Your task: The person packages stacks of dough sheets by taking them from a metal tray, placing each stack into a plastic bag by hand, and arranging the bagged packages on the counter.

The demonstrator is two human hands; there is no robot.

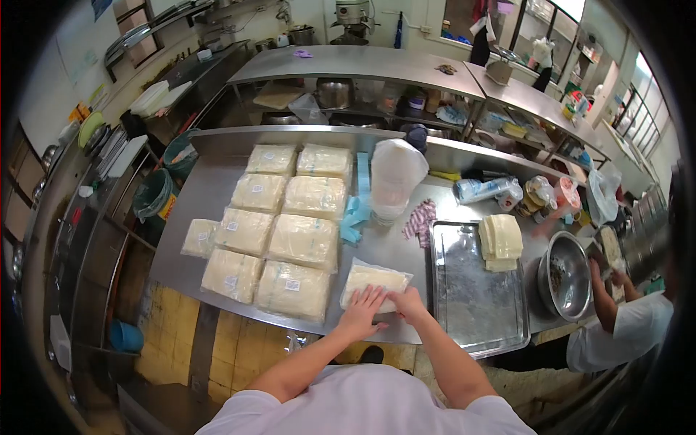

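On the steel table lies a clear plastic bag (pixel 373 279) with pale, flat sheets inside. My left hand (pixel 363 312) rests on its lower part, fingers spread. My right hand (pixel 408 304) is at the bag's lower right corner, fingers bent together on the plastic edge. Left of them, several packed bags (pixel 293 286) of the same pale sheets stand in rows, some with small white labels. On the right, a metal tray (pixel 475 312) bears a stack of loose pale sheets (pixel 500 243) at its upper right.
Behind the bag are blue strips (pixel 355 217), a tall plastic-wrapped bundle (pixel 396 177) and a checkered cloth (pixel 419 222). Right of the tray stands a steel bowl (pixel 564 275). A co-worker (pixel 623 326) in a white shirt has their hands beside it. A raised rim (pixel 290 131) runs along the table's back.
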